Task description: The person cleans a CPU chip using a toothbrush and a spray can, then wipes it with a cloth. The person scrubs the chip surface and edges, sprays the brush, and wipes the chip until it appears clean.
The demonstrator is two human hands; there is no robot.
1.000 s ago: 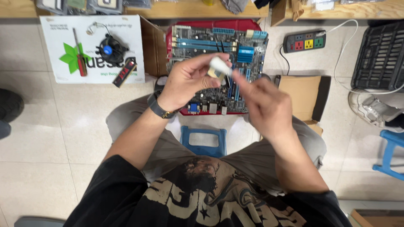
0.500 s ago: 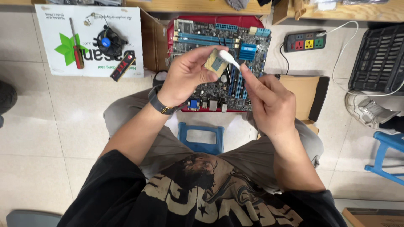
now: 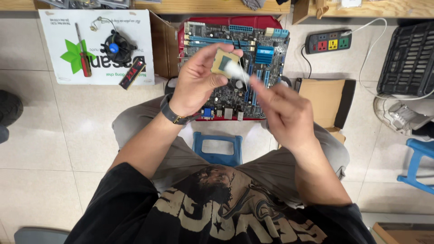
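Resting in left grip (image 3: pixel 199 81): processor chip (image 3: pixel 224 62)

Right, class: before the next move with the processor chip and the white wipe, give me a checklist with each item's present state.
1. Left hand grips the processor chip by its edges: ok.
2. Right hand holds the white wipe against the chip: ok.
3. Chip surface clean: cannot tell, partly covered and blurred.
4. Motherboard lies flat below the hands: ok.
5. Cooler fan and screwdriver set aside on the white sheet: ok.
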